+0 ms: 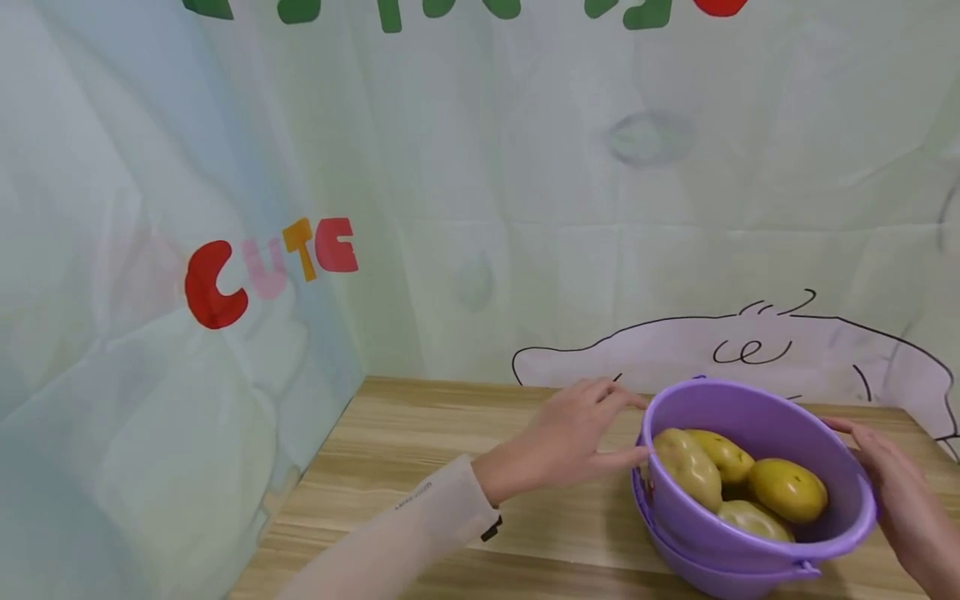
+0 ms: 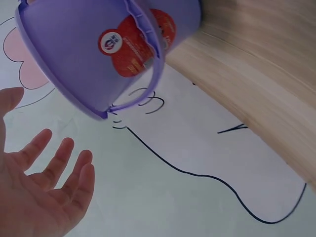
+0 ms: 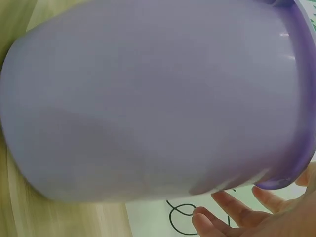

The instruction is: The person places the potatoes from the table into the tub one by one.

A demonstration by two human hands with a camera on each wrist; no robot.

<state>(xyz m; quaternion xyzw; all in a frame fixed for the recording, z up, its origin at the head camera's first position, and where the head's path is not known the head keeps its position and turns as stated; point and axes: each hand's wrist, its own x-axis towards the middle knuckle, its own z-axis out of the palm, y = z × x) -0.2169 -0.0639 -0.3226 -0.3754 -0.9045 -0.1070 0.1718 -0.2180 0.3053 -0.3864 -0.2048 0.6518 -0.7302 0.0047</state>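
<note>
A purple bucket (image 1: 757, 417) stands on the wooden table at the right of the head view, holding several yellow potatoes (image 1: 787, 490). My left hand (image 1: 558, 437) reaches toward its left rim with fingers spread and loosely bent. In the left wrist view, the fingers (image 2: 59, 158) show apart from the bucket, whose side carries a red sticker (image 2: 131, 47) and a hanging handle (image 2: 159, 64). At the opposite side, my right hand (image 1: 892, 479) rests against the rim with loosely extended fingers. The right wrist view shows those fingertips (image 3: 224, 197) right at the outer wall under the rim.
The wood-grain table (image 1: 420, 467) meets a pale printed cloth (image 1: 450, 208) behind and on the left. Coloured letters (image 1: 270, 267) decorate the left cloth, and a white cartoon figure (image 1: 660, 346) is printed low on the back one.
</note>
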